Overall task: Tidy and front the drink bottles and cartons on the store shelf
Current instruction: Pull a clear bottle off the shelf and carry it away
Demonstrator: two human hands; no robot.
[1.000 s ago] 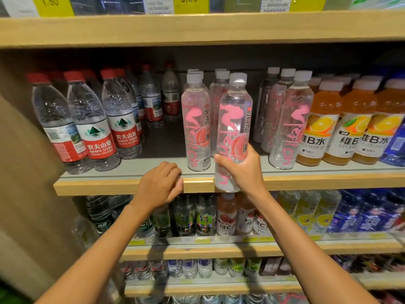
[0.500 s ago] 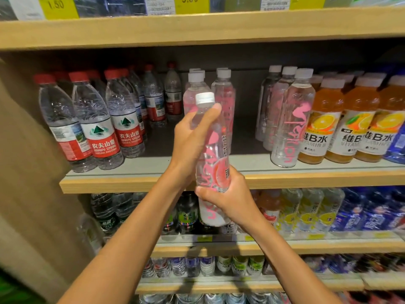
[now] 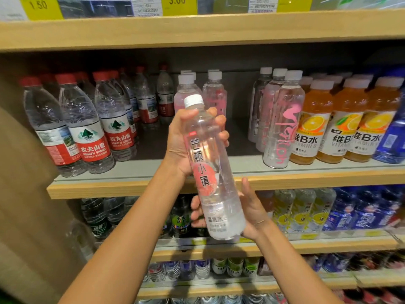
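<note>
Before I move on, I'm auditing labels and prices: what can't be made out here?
Head view only:
Third yellow price tag: digits cut off by the top edge.
Fine print low on the held pink-label bottle: too small and blurred.
Rear pink bottles: labels hidden by the left hand and held bottle.
Lower-shelf bottles: labels blurred.

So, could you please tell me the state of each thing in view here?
Held pink-label bottle, capped, tilted, off the shelf.
Left hand, grips the bottle's upper body.
Right hand, grips the bottle's base.
Red-capped water bottles, capped, upright on the shelf.
Orange vitamin drink bottles, capped, upright, labels forward.
Shelved pink-script bottles, capped, upright.
</note>
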